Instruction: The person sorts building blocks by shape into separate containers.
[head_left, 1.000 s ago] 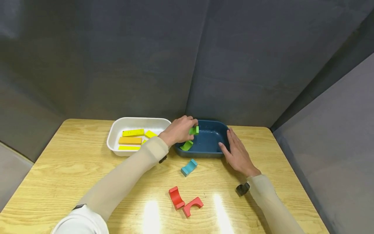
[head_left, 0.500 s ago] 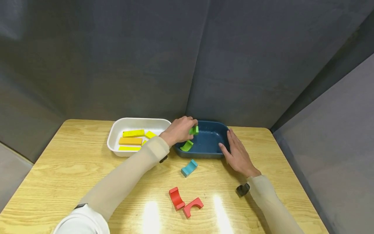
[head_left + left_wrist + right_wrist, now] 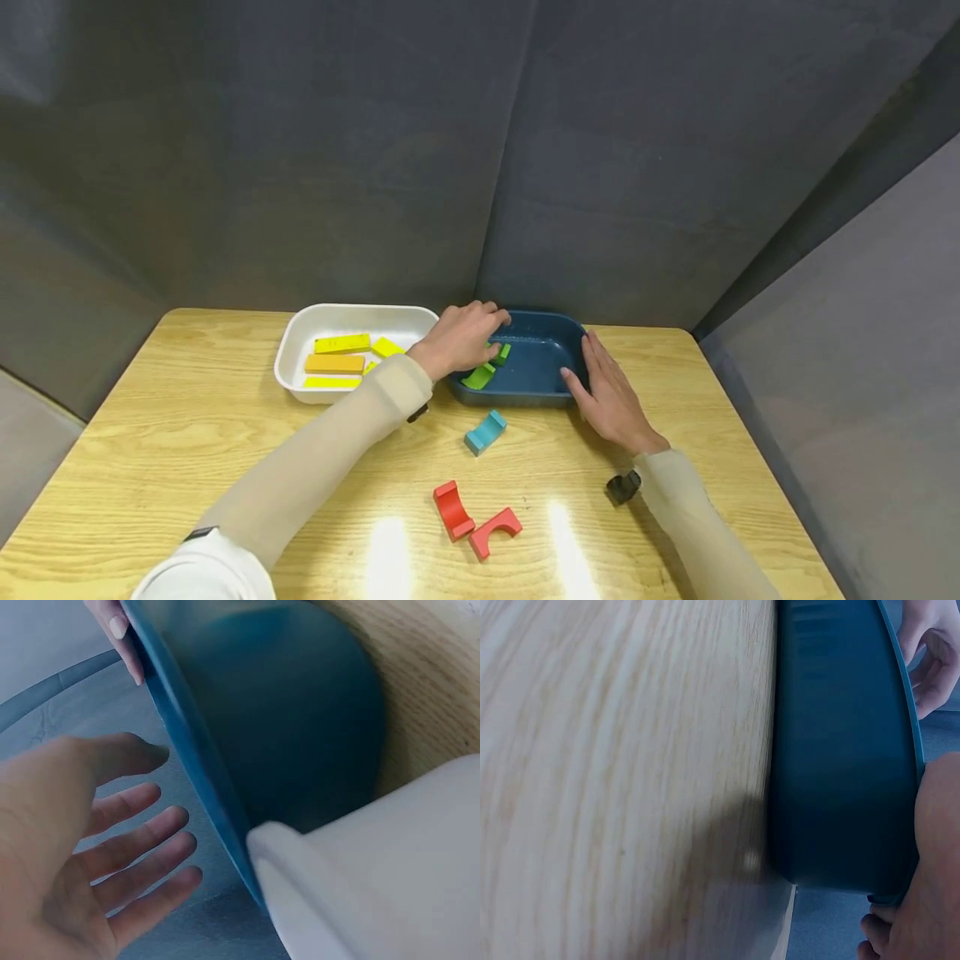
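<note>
The left hand [image 3: 459, 337] reaches over the left end of the blue tray [image 3: 558, 393], near the back edge of the worktop [image 3: 187, 442]. Its fingers [image 3: 142, 851] are spread loose and hold nothing. A green block [image 3: 501, 353] lies in the tray just under those fingers, right beside them. A second green block [image 3: 477, 376] lies a bit nearer the front wall. The right hand [image 3: 611, 398] rests flat on the tray's right end, fingers straight. The left hand is the closer one.
</note>
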The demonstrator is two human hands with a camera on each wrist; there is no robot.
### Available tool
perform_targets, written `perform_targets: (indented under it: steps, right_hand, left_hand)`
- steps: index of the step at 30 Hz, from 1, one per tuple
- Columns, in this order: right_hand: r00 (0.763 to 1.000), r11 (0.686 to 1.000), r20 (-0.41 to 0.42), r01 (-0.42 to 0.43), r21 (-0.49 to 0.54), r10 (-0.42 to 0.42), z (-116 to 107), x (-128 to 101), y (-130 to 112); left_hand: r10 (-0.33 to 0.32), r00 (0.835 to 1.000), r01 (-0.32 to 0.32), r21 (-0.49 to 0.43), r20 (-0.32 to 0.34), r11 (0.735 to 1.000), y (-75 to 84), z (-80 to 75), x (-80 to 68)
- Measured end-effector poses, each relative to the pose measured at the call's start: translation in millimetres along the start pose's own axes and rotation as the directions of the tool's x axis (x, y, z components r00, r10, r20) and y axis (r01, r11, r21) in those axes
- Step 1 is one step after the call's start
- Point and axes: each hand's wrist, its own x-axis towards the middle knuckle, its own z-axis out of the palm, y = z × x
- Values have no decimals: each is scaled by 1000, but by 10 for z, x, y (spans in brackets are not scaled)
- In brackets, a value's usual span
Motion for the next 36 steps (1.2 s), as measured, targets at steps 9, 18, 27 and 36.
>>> perform_targets:
  steps: [9,18,27,36]
  right_hand:
    - [1000,1000,6,-7,5,7,10,-3,-3]
    - [1000,1000,1,-15,-8,15,-6,2,27]
    - [1000,1000,4,-22,-7,22,3,13,56]
    - [1000,1000,0,-15,-13,15,9,21,59]
  left_hand:
    - [30,999,-31,-42,-23,999,86,-55,-92]
    - [62,998,-64,-65,-34,996,200,-176,-158]
    - [95,994,-104,-184,-54,977,214,-215,-358]
    - [127,988,-144,-247,-83,958,245,-279,-677]
